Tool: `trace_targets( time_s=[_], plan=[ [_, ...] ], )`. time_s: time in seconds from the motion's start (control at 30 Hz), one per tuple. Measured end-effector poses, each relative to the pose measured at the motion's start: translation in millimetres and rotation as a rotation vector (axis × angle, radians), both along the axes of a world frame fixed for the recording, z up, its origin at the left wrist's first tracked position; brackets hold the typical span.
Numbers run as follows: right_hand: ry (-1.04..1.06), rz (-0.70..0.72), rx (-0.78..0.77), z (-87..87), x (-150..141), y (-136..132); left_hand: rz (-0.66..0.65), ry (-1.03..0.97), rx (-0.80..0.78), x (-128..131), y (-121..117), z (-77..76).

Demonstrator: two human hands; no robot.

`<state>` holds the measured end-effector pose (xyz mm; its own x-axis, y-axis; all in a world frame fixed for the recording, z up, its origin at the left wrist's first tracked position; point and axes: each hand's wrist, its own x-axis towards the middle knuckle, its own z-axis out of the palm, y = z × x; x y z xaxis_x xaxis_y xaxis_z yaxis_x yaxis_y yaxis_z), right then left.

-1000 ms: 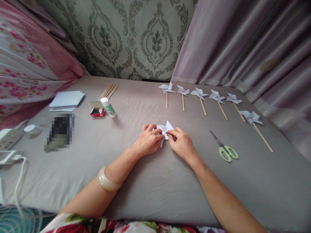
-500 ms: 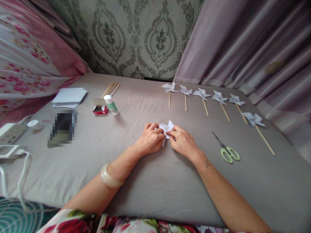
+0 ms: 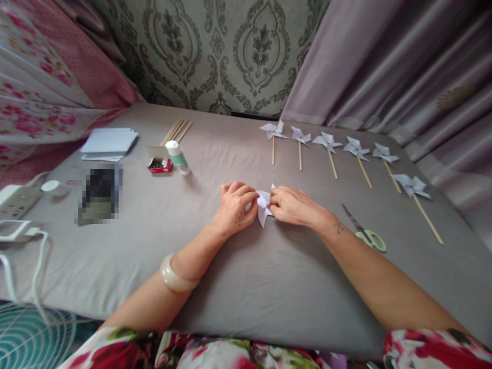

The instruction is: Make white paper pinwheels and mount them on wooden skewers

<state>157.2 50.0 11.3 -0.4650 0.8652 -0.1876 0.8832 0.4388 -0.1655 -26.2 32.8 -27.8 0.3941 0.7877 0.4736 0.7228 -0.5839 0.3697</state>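
Observation:
Between my two hands, low over the grey cloth surface (image 3: 230, 277), is a white paper pinwheel (image 3: 263, 207) with no stick visible on it. My left hand (image 3: 238, 207) pinches its left side, fingers curled, with a pale bangle on that wrist. From the other side my right hand (image 3: 292, 205) grips the paper near its middle, thumb and fingers closed. The fingers hide part of the folds. Green-handled scissors (image 3: 369, 237) lie to the right, partly behind my right forearm.
Several finished pinwheels on sticks (image 3: 326, 146) lie in a row at back right. At left are a glue stick (image 3: 179, 158), a small red box (image 3: 159, 165), wooden sticks (image 3: 177, 130), stacked paper (image 3: 108, 143), a white cap (image 3: 55, 188) and a power strip (image 3: 17, 202).
My right hand has turned flatter across the pinwheel, its forearm swinging right over part of the scissors. The pinwheel has turned, with one point now facing down. The camera view has shifted slightly.

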Motion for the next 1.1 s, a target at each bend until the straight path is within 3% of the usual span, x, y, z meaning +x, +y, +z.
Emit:
trace_targets(
  time_s=[0.27,0.5,0.77,0.9,1.1],
  plan=[
    [-0.004,-0.027,-0.056,4.6,0,9,0.045,-0.03,0.018,2,2,-1.7],
    [0.062,-0.135,-0.249,2.8,5,24,0.037,-0.036,0.014,5,2,-3.3],
    [0.253,-0.237,-0.121,-1.0,1,15,0.093,0.007,-0.045,5,2,-2.4],
    [0.434,-0.342,-0.019,-4.6,17,15,0.141,0.046,-0.095,8,-2,3.9],
    [0.707,-0.619,0.02,-35.6,53,6,0.189,0.097,-0.237,20,-17,13.8]
  ],
)
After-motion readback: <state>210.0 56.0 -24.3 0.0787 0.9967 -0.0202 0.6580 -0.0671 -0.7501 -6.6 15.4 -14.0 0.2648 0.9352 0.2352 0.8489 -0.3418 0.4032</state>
